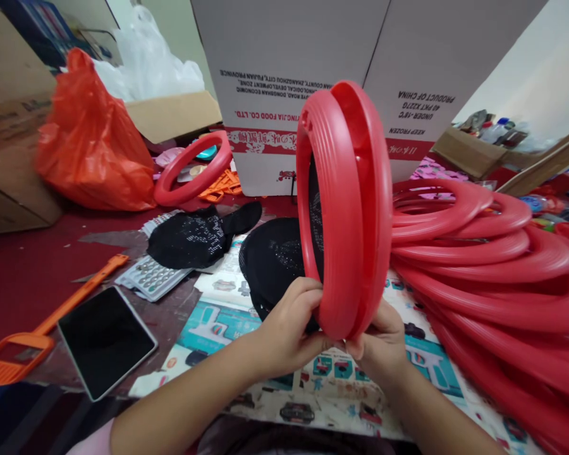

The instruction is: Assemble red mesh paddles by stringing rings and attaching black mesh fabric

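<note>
Upright over the table I hold a red plastic ring; its two halves, or two rings side by side, show a gap between them along the top and facing side. My left hand grips the lower left of the rim, fingers curled round it. On the lower right, my right hand holds the rim, its thumb near the bottom edge; its other fingers are partly hidden behind. Just behind the ring lies a black cloth piece with shiny dots, partly covered. Farther left is another black dotted cloth piece.
Many red rings are piled at right. A white carton stands behind. At left are a tablet, an orange plastic handle, a calculator, a red bag and a single red ring. Printed sheets cover the table.
</note>
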`<control>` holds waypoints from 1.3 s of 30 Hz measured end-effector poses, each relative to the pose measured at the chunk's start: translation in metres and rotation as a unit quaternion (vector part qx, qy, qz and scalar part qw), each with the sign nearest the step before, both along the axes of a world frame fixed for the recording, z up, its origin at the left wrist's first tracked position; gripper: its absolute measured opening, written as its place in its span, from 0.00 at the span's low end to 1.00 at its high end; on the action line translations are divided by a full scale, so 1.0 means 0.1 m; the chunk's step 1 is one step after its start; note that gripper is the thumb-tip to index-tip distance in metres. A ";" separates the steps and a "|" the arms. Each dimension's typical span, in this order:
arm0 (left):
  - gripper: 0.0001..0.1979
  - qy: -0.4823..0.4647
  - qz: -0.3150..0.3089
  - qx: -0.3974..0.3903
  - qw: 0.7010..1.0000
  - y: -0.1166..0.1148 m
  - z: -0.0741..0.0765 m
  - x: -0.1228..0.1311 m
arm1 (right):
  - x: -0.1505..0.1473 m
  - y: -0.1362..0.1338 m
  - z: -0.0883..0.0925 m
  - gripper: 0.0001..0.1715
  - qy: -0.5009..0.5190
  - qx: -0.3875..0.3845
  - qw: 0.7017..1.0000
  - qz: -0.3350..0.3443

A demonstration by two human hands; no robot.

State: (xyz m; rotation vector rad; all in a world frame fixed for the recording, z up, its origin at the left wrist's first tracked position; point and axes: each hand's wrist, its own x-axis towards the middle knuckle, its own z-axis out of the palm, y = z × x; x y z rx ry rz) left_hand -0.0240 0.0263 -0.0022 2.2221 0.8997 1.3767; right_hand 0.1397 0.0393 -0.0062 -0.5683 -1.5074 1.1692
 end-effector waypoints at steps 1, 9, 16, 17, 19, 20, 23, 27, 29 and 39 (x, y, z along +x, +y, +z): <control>0.21 0.002 0.001 -0.003 1.000 0.00 -0.01 0.00 | 0.00 0.01 0.02 0.23 0.013 0.011 1.000 0.002; 0.13 0.041 -0.006 -0.029 0.999 -0.04 0.07 -0.03 | -0.02 0.05 0.11 0.16 0.039 0.072 0.997 -0.004; 0.09 0.106 0.006 -0.021 0.994 -0.09 0.21 -0.04 | -0.04 0.03 0.10 0.14 0.035 0.100 0.994 -0.029; 0.09 0.117 0.006 -0.022 0.993 -0.09 0.21 -0.03 | -0.04 0.03 0.11 0.14 0.032 0.105 0.993 -0.036; 0.07 0.137 0.004 -0.023 0.990 -0.09 0.20 -0.02 | -0.05 0.02 0.11 0.15 0.023 0.117 0.992 -0.047; 0.06 0.147 0.003 -0.023 0.989 -0.09 0.19 -0.01 | -0.05 0.03 0.11 0.15 0.018 0.122 0.991 -0.051; 0.07 0.159 0.006 -0.011 0.987 -0.08 0.17 0.00 | -0.04 0.03 0.11 0.15 -0.002 0.139 0.989 -0.056; 0.11 0.169 0.013 -0.004 0.986 -0.06 0.14 0.01 | -0.04 0.03 0.12 0.15 -0.034 0.172 0.982 -0.072; 0.13 0.178 0.017 -0.005 0.984 -0.06 0.13 0.00 | -0.04 0.03 0.13 0.14 -0.046 0.190 0.977 -0.083; 0.24 0.000 0.108 0.092 0.990 -0.19 0.23 -0.10 | -0.10 -0.05 0.04 0.32 -0.093 0.224 0.967 -0.074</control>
